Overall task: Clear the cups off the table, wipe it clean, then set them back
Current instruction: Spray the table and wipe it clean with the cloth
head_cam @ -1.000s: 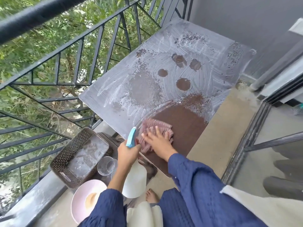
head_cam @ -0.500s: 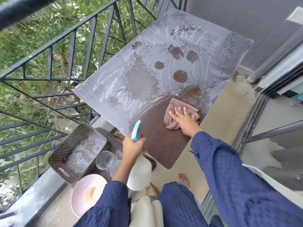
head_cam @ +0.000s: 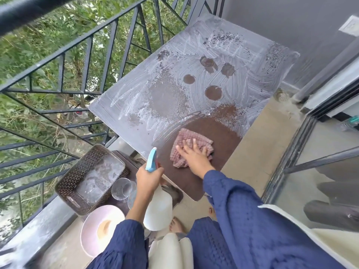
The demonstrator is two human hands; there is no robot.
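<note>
Table (head_cam: 242, 61): mostly under streaky white foam, with 4 dark round patches in the middle. Only the near corner is wiped back to brown.
Table axis: we judge that its long side runs from the near corner by us up to the far end at the grey wall.
Cloth (head_cam: 186, 135): a bunched pink rag lying on the brown patch, just short of the foam. Its longer side slants from lower left to upper right.
Right hand (head_cam: 194, 156): flat, with fingers spread, pressing on the cloth. The fingertips point up and left toward the foam.
Left hand (head_cam: 148, 177): wrapped round the neck of the bottle (head_cam: 158, 210), held off the table's near edge. The blue nozzle points up toward the table.
Cups (head_cam: 122, 189): we see 2 clear ones off the table, low down beside the basket (head_cam: 91, 177), mouths up. 1 is partly hidden by the left arm.
Wipe: we would keep the palm flat and pull overlapping strokes along the long side. Working outward from the clean corner into the foam, we would refold the cloth once it loads up.
Care: the cups should stay clear of drips at the near edge.
</note>
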